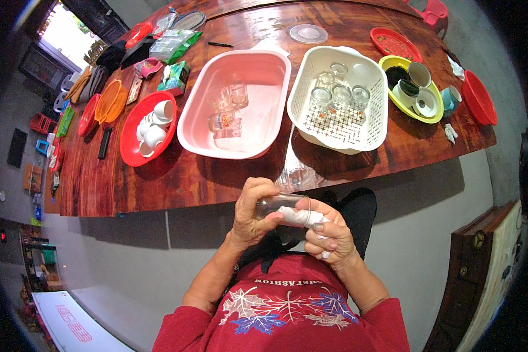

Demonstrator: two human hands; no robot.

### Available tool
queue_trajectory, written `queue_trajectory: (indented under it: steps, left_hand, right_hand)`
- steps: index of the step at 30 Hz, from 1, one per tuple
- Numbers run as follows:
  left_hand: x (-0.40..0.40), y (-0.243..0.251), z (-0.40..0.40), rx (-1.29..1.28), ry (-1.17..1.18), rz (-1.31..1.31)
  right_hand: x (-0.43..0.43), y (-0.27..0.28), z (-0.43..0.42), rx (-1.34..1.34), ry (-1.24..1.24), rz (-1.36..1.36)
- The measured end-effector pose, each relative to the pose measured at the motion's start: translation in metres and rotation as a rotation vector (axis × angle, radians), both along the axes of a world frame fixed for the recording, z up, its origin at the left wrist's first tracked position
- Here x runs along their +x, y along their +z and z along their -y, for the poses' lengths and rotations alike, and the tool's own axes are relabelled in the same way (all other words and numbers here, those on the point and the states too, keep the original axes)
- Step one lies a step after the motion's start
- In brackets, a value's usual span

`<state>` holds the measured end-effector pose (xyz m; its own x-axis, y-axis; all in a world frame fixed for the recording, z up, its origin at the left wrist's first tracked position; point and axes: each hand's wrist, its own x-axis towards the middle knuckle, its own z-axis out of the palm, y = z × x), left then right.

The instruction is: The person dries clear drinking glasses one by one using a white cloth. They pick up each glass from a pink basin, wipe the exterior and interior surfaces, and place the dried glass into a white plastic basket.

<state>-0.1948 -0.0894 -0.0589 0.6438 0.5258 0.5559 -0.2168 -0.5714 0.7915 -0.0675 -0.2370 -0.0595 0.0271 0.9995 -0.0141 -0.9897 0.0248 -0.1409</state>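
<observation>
A clear drinking glass (pixel 267 206) lies sideways in my left hand (pixel 250 215), which grips it around its closed end. My right hand (pixel 334 240) holds a crumpled white tissue or cloth (pixel 295 215), part of it pushed inside the glass through the mouth. Both hands are over my lap, just off the table's near edge. Beyond them stands a pink plastic basin (pixel 264 127) with several clear glasses (pixel 224 121) lying in it. To its right, a white slotted drain basket (pixel 306 105) holds several glasses (pixel 341 94) standing in it.
On the wooden table (pixel 211 176), a red bowl (pixel 130 132) of white cups (pixel 153 136) stands left. A yellow basin (pixel 385 66) with cups and bowls, a blue cup (pixel 451 97) and a red basket (pixel 479 99) stand right. A wooden cabinet (pixel 460 268) is beside me.
</observation>
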Motion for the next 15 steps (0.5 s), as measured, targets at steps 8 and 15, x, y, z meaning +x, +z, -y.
queue_trajectory:
  steps: [8, 15]
  left_hand:
    - [-0.005, -0.004, -0.003, -0.128, 0.073, 0.006]
    - [0.000, 0.002, 0.000, -0.309, 0.054, 0.117]
  right_hand:
    - [-0.003, -0.001, 0.001, -0.111, -0.215, 0.113]
    - [-0.004, 0.010, 0.006, -0.017, -0.127, 0.493]
